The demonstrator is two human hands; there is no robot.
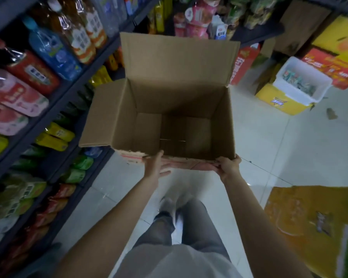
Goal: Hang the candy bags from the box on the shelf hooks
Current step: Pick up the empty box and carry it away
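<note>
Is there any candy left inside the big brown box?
No candy shows: the box holds only its bare cardboard bottom. The near wall hides a thin strip right behind it.

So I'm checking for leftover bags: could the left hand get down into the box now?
Probably yes: the box is open-topped and looks empty, and the left hand rests at its near rim.

Probably a shop, stocked shelves [48,109], bottled drinks [54,51]

We cannot read any words here; the labels on the bottles [48,49] left of the box [169,93] are too blurry.
</note>
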